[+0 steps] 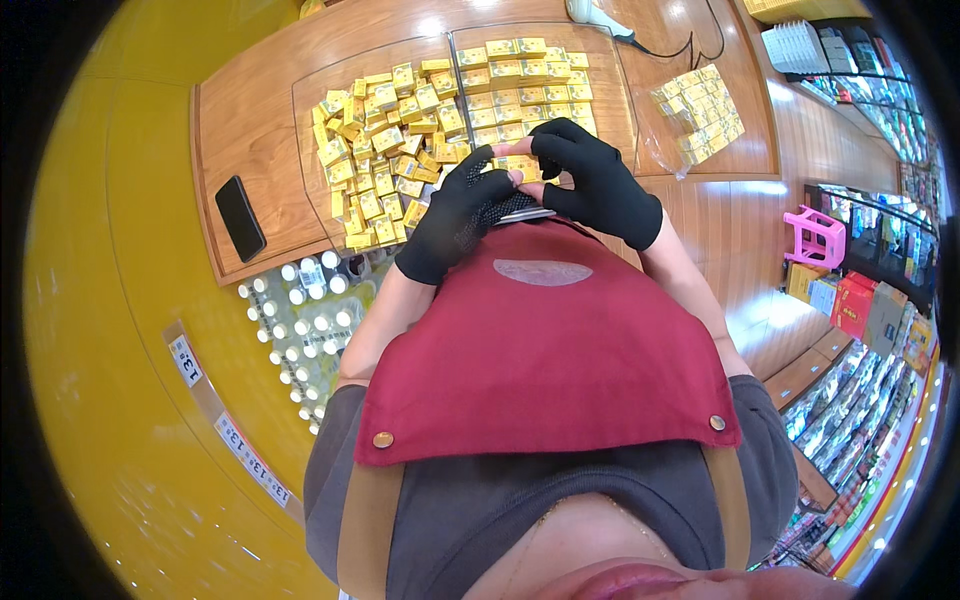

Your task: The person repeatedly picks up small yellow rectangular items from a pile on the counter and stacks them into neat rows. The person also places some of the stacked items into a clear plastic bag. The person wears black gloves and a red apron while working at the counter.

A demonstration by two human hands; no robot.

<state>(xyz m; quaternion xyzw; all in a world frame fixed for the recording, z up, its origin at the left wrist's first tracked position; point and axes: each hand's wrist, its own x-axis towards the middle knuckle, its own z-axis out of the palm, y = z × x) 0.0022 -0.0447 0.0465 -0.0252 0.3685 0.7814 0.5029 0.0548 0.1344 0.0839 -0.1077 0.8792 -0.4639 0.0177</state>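
My left hand (pixel 461 214) and my right hand (pixel 596 180), both in black fingerless-tip gloves, meet at the near side of a clear divided tray (pixel 306 169). Between their bent fingers show small yellow boxes (pixel 521 166), apparently gripped from both sides; the lower part of the grip is hidden. A jumbled pile of like yellow boxes (pixel 386 139) fills the tray's left compartment. To the right of the divider (pixel 461 90), more yellow boxes (pixel 517 71) stand in neat rows, partly covered by my right hand.
A black smartphone (pixel 241 218) lies on the wooden counter (pixel 247 142) at left. At right rests a block of yellow boxes (pixel 701 112) with clear wrap; a corded handheld scanner (pixel 600 19) lies behind. White-capped bottles (pixel 319 322) stand below left. A pink stool (pixel 817 236) is farther right.
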